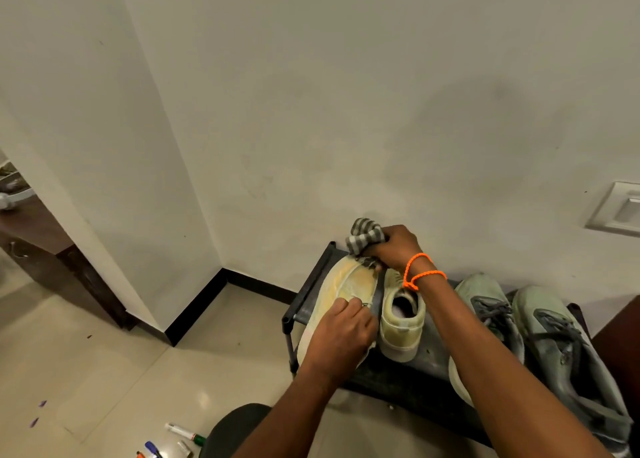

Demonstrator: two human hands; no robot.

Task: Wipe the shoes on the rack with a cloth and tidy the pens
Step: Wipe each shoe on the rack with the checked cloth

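A yellowish shoe (349,284) lies tipped on its side at the left end of the black rack (304,291), sole turned up. My left hand (341,334) grips its heel end. My right hand (394,246), with an orange cord on the wrist, holds a bunched grey-striped cloth (365,235) against the shoe's toe. Its pair (401,322) stands upright beside it. Two grey-green sneakers (554,336) sit to the right, partly hidden by my right forearm. Several pens (180,440) lie on the floor at the bottom edge.
The rack stands against a cream wall near a corner with a black skirting (194,305). A wall switch plate (616,211) is at the right. Dark wooden furniture (52,246) is seen through a doorway at the left. My dark-clad knee (235,430) is beside the pens.
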